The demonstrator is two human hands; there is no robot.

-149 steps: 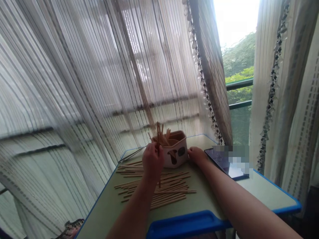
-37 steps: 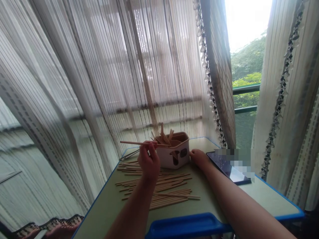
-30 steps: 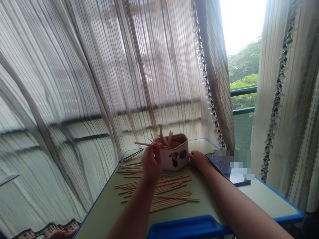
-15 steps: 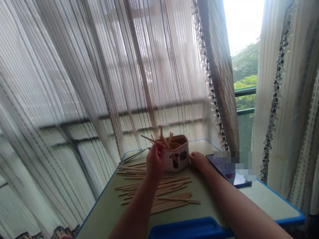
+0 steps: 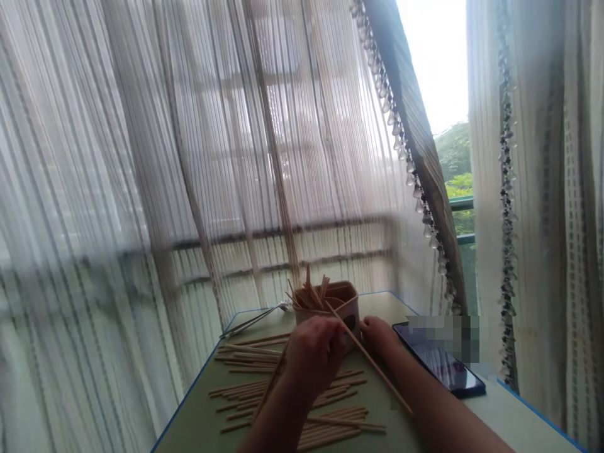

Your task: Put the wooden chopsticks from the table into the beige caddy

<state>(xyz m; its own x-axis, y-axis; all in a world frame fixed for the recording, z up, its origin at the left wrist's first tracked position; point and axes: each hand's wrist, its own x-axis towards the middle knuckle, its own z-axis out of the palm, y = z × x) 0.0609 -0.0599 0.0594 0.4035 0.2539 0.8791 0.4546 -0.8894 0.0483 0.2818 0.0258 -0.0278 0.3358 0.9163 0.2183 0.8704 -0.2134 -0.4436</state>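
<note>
My left hand [image 5: 317, 346] is closed on a wooden chopstick [image 5: 372, 358], which slants from the front of a pale container [image 5: 353, 308] down to the right. Another chopstick [image 5: 270, 387] shows along the left side of that wrist; I cannot tell whether the hand holds it too. Several chopsticks [image 5: 312, 290] stand tilted in the container. At the container's right side my right hand [image 5: 377, 333] has its fingers curled against the wall, fingertips partly hidden. Loose chopsticks [image 5: 340, 428] lie in rough groups on the table, partly covered by my left arm.
A phone [image 5: 441, 362] lies on the pale green table [image 5: 189, 412], right of my right forearm. Thin metal utensils [image 5: 252, 321] rest at the far left edge. Sheer striped curtains [image 5: 226, 157] hang behind the table, with a gap toward greenery at right.
My left hand has come from the container's left rim to its front, and the chopstick now points down to the right. My right hand stays by the container. The view has tilted up.
</note>
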